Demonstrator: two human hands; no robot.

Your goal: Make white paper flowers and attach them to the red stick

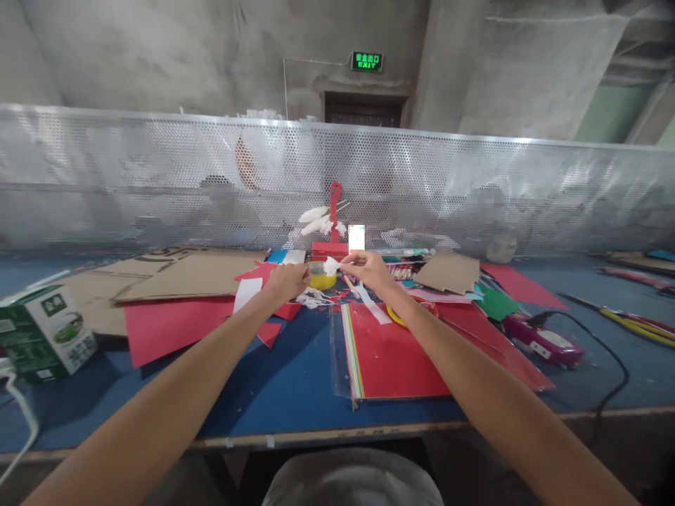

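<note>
My right hand [369, 271] pinches a small white paper flower [331, 266], which points left toward my other hand. My left hand [289, 282] is closed, its fingertips near a yellow tape roll [323, 280]; whatever it may hold is hidden. Below the right hand, a white paper strip [376, 309] lies across a stack of red paper [403, 358]. Crumpled white paper scraps [315, 299] lie between the hands. Behind them stands a red paper piece with a looped top [335, 204], with white paper blossoms at its side.
Cardboard sheets [184, 275] and red paper [174, 323] cover the left side, near a green-and-white box [50, 330]. At right are a purple corded device [543, 341] and green paper [496, 302]. A lit phone [357, 237] stands before a perforated metal screen [422, 183].
</note>
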